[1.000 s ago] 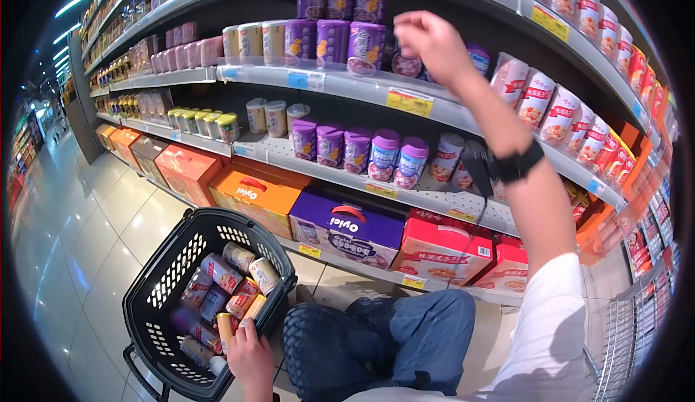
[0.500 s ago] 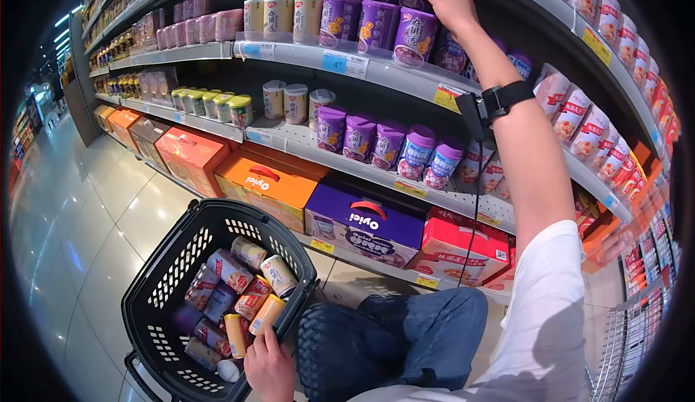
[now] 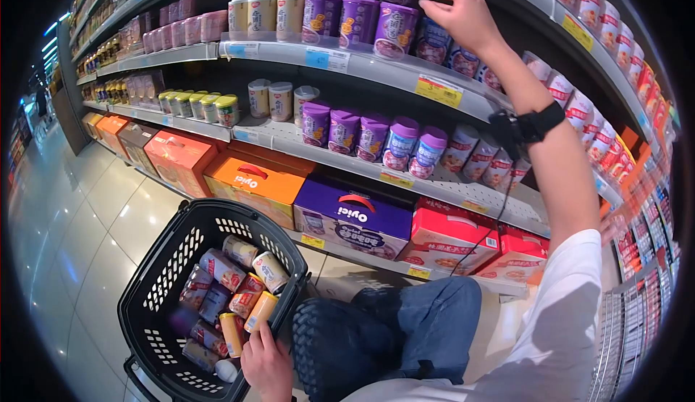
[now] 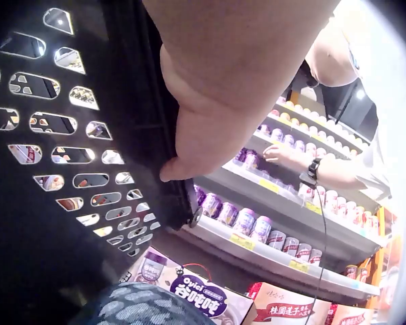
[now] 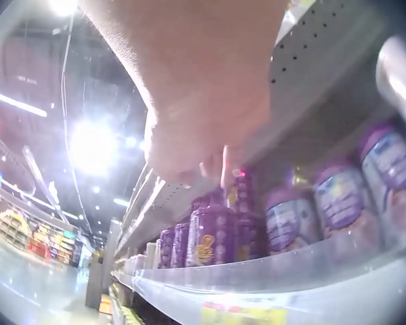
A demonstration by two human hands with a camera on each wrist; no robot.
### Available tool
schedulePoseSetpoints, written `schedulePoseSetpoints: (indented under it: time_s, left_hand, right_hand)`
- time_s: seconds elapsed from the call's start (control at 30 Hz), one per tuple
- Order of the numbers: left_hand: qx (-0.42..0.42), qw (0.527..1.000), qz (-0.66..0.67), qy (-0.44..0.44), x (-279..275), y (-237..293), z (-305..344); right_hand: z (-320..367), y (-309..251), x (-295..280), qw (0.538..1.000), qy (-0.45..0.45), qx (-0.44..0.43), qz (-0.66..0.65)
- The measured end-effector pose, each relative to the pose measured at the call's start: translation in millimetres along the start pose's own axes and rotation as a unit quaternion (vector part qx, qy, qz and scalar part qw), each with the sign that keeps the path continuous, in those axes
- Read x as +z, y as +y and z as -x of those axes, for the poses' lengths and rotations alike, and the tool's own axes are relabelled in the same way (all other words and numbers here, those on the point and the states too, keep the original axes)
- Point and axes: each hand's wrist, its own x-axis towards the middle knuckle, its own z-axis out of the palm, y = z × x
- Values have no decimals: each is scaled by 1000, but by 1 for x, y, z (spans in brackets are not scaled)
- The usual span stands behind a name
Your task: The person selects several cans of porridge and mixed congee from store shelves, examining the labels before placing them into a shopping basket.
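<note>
My right hand (image 3: 463, 18) is raised at the upper shelf, just right of stacked purple cans (image 3: 395, 31). Its fingers are loosely bent with nothing between them. Blue-and-purple cans (image 3: 433, 42) stand below it. In the right wrist view the fingertips overlap a purple can (image 5: 215, 233). Low on the left, my left hand (image 3: 266, 366) grips the near side of a black shopping basket (image 3: 148, 308), thumb outside the rim in the left wrist view. The fingers are next to a yellow can (image 3: 260, 311) inside, among several other cans.
A lower shelf holds purple cans (image 3: 343, 130) and white-and-red cans (image 3: 460, 148). Boxed packs, one purple (image 3: 352, 217) and one red (image 3: 447, 235), line the floor level. My bent knees (image 3: 391, 329) are beside the basket. A wire cart (image 3: 630, 329) stands at the right.
My right hand moved left to the top purple can, then drew back slightly to the right, holding nothing. My left hand stayed at the basket's side. The head view shifted a little.
</note>
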Motion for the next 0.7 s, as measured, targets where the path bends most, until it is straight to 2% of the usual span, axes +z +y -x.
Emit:
schedulePoseSetpoints:
  time_s: [0.07,0.13,0.27,0.33,0.4,0.47,0.53,0.57,0.63,0.67,0.7]
  left_hand:
    - [-2,1000,1,2,-1,1,-1]
    - [2,1000,1,3,-3,2,-1]
    - [-8,1000,5,-26,-5,1,-2]
    - [-1,999,14,-29,-5,1,-2]
    - [0,1000,19,-19,-10,3,-2]
    - [6,999,30,-12,-7,2,-2]
    - [-11,999,19,-29,-1,-1,-1]
    - [-8,1000,21,-19,0,0,-1]
    - [8,1000,16,3,2,-2,1]
    - [19,999,12,24,3,-1,0]
    - [20,999,10,25,1,-1,1]
  right_hand:
    - [22,-9,-37,985,-82,-151,9]
    - [44,-12,-79,966,-152,-196,69]
    - [90,-12,-158,960,-223,-122,118]
    - [113,5,-196,934,-256,-170,181]
    - [142,6,-227,929,-276,-149,197]
    - [171,4,-251,939,-280,5,198]
    - [204,14,-258,938,-273,-16,215]
    - [222,13,-254,938,-286,47,188]
    - [260,11,-228,928,-348,82,111]
    - [283,6,-211,908,-397,96,89]
    - [315,3,-191,879,-451,147,49]
